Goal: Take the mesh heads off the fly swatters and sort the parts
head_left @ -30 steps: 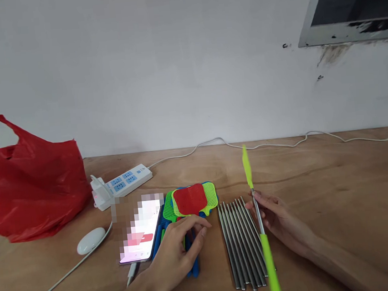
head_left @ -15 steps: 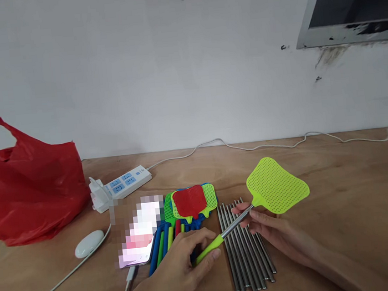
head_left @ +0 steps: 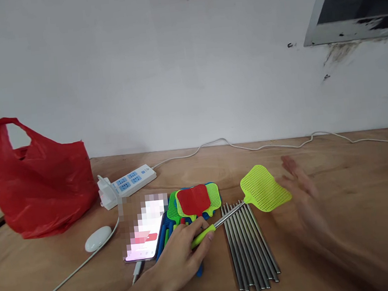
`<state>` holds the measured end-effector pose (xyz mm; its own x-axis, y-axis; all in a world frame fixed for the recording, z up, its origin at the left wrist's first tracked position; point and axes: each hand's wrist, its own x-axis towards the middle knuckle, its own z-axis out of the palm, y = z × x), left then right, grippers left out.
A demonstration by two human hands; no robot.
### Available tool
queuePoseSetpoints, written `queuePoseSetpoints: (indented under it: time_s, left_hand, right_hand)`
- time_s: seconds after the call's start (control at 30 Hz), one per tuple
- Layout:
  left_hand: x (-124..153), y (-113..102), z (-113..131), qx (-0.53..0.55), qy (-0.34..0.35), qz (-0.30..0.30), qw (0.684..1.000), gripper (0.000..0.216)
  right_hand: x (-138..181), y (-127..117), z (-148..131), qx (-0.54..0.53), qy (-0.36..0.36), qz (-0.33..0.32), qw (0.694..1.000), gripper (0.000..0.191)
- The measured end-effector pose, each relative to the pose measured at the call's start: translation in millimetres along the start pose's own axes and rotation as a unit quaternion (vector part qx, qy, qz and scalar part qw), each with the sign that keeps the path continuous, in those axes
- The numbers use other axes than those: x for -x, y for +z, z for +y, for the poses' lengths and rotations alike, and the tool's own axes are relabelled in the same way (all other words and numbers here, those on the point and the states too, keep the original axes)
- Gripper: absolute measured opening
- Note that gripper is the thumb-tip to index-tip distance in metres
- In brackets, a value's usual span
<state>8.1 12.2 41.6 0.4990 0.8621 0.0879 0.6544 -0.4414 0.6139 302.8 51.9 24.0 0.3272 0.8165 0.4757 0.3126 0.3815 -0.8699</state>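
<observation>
- Grips the yellow-green fly swatter (head_left: pixel 263 189) by its handle with the left hand (head_left: pixel 182 256) closed round it.
- Has steel rods (head_left: pixel 250 245) lying under the swatter's shaft, right of the left fingertips.
- Shows a lit phone (head_left: pixel 146 234) left of the left fingers, with screen writing too pixelated to read.
- Parts thumb and fingers on the right hand (head_left: pixel 303 192), blurred, just beside the mesh head; cannot tell whether touching.
- Has piled swatter parts (head_left: pixel 194 201) in red, green and blue just beyond the left fingers.
- Shows a power strip (head_left: pixel 137 179), farther beyond them leftward, with markings too small to read.
</observation>
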Motion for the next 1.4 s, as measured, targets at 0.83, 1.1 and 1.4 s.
queuePoseSetpoints:
  time_s: [0.83, 1.1, 1.4]
  left_hand:
    - [3, -6, 5, -0.351, 0.106, -0.133, 0.921, 0.027]
    - [15, -24, 0, -0.294, 0.088, -0.13, 0.943, 0.03]
    - [31, -37, -23, -0.265, 0.114, -0.098, 0.953, 0.044]
  right_hand:
    - [13, 6, -46, 0.344, -0.43, -0.383, 0.741, 0.018]
    - [19, -11, -39, 0.342, -0.322, -0.411, 0.782, 0.022]
    - [13, -30, -34, 0.291, -0.277, -0.359, 0.843, 0.018]
